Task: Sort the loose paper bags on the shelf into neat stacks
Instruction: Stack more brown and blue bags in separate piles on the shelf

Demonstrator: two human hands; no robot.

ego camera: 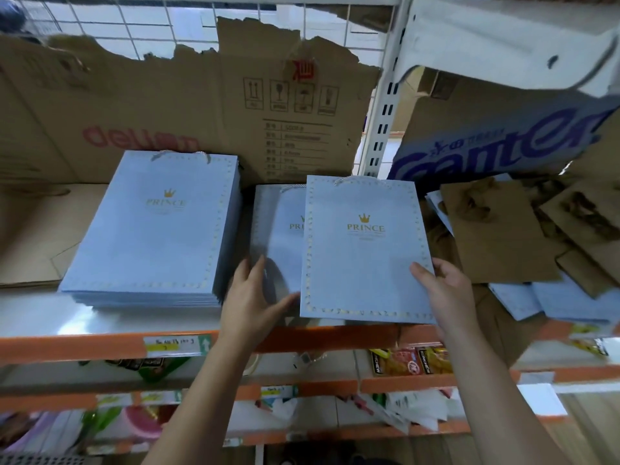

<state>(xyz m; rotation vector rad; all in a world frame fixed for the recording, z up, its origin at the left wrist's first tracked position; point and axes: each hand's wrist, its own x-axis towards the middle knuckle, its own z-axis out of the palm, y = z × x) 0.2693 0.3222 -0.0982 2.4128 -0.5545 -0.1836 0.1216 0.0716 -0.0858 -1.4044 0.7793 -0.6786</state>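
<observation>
A neat stack of light-blue "PRINCE" paper bags (151, 229) lies on the shelf at the left. To its right, one blue bag (362, 250) lies flat, and my right hand (443, 286) grips its lower right edge, thumb on top. It partly covers another blue bag (278, 236) beneath it. My left hand (251, 297) rests with spread fingers on that lower bag, its thumb touching the upper bag's lower left edge. A loose heap of brown paper bags (503, 229) and more blue bags (553, 303) lies at the right.
Torn cardboard boxes (201, 105) stand behind the bags against a wire grid. A white upright post (382, 112) divides the shelf; a blue-printed carton (503, 139) sits behind the heap at the right. The orange shelf edge (84, 347) runs in front, with packaged goods on lower shelves.
</observation>
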